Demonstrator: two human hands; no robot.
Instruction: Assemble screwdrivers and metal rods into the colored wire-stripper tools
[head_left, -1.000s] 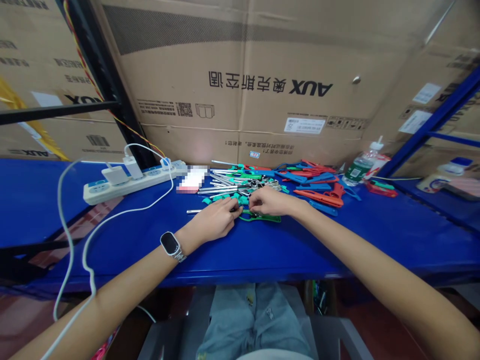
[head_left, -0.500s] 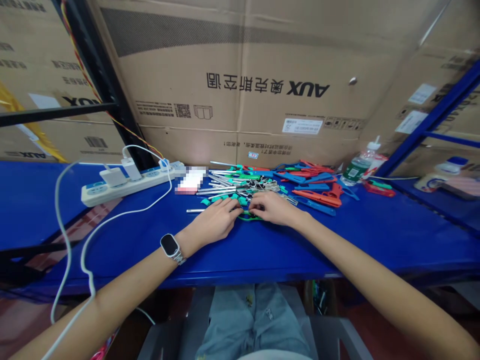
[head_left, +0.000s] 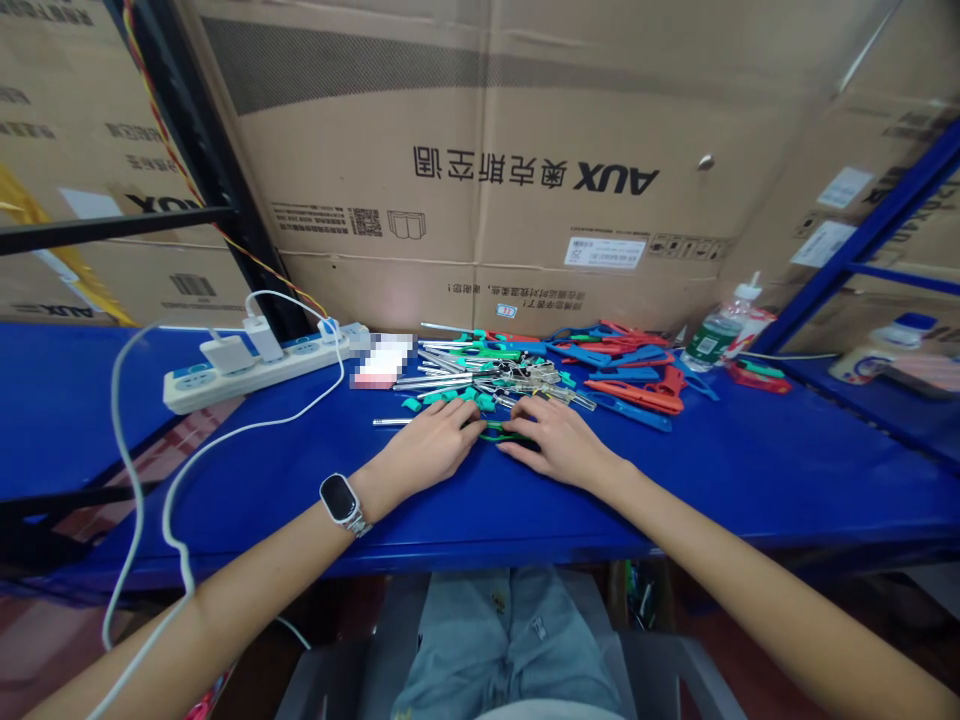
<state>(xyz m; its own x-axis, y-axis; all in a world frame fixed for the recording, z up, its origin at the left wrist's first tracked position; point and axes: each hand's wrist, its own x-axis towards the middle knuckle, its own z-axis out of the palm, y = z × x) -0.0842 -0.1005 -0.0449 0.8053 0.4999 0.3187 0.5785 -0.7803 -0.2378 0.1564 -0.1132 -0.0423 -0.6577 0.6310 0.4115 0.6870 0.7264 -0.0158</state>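
On the blue table top lies a green plastic lighter shell point(head_left: 495, 432) with a metal tube point(head_left: 388, 422) sticking out to the left. My left hand point(head_left: 439, 440) is bent over this shell, its fingertips pressed on it; the palm hides most of the piece. At the shell's right end, my right hand point(head_left: 559, 440) has its thumb and fingers apart, the fingertips close to the green edge. Whether they touch it I cannot tell. Just behind both hands spreads a heap of metal tubes point(head_left: 442, 380), small teal parts point(head_left: 484, 402) and wire pieces.
Orange handle shells point(head_left: 664, 392) and blue shells point(head_left: 634, 410) are piled at the back right, near a clear bottle point(head_left: 709, 340). A white power strip point(head_left: 262, 375) with cables stands on the left. A large cardboard box point(head_left: 480, 120) closes off the back.
My right hand has drawn back slightly toward me and its fingers have spread from a pinch. My left hand stays nearly in place on the shell.
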